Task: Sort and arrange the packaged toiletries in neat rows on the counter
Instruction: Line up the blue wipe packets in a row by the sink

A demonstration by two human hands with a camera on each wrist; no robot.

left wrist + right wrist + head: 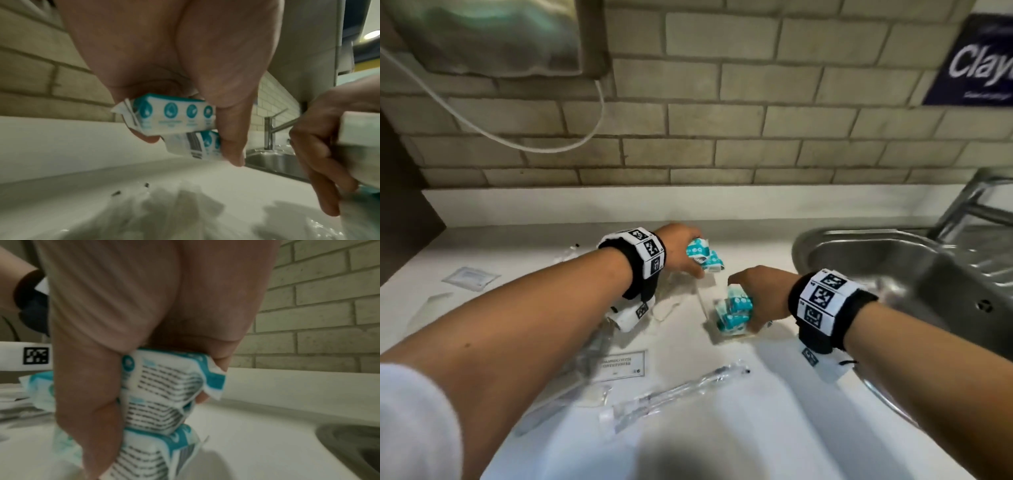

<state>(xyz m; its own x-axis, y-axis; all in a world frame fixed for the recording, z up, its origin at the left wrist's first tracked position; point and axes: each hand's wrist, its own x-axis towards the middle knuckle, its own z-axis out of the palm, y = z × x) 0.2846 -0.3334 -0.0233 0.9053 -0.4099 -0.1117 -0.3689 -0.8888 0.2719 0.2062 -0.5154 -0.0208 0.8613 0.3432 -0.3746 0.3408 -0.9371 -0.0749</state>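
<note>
1. While both hands work left of the sink (859, 250), each holds a batch of teal soap packs, likely gathering one kind together before laying a row.
2. Left hand (681, 250): thumb and fingers pinch two packs (172, 113) stacked flat, clear of the counter (517, 260), well left of the sink near the back wall. Pinching the ends keeps the stack square for setting down.
3. Right hand (756, 294): fingers curled around three or so packs (162, 402), pressed together in a column, just left of the sink rim, low over the counter. Can't tell if the bottom pack touches it.
4. Clear-wrapped toothbrushes (678, 394), a shampoo sachet (619, 365) and another flat sachet (470, 277) lie scattered on the counter farther left of the sink, unsorted.
5. Judgement: early stage; no neat row visible yet. Packs are slick and blurred, so a stack could slip.
</note>
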